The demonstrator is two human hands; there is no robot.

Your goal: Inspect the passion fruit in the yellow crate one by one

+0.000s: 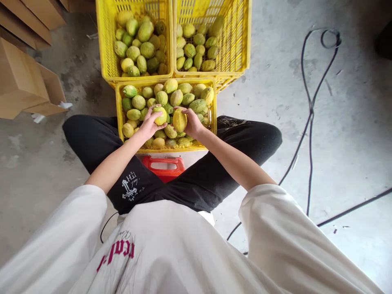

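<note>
At far left I note flattened cardboard boxes (21,77) lying on the concrete floor (352,122). Next to them, two yellow crates stand side by side at the top of the view: the left rear crate (104,41) and the right rear crate (245,36), both loaded with green-yellow fruit.

Directly before me, between my black-trousered knees, sits the near crate (119,106), filled close to the rim with the same fruit. A red stool (165,165) shows beneath its near edge.

My left forearm runs up and inward from the white sleeve, wrist bent over the near crate. The left hand (148,124) is curled around a yellow-green fruit (160,115), fingers wrapped over its top, and holds it just above the pile.

My right forearm comes in from the opposite side at a matching angle. The right hand (192,122) is clamped on a yellower fruit (179,120), held upright with the thumb on its near side. The two held fruits sit just beside each other; I cannot tell whether they touch.

At right, a black cable (310,106) loops across the floor.
</note>
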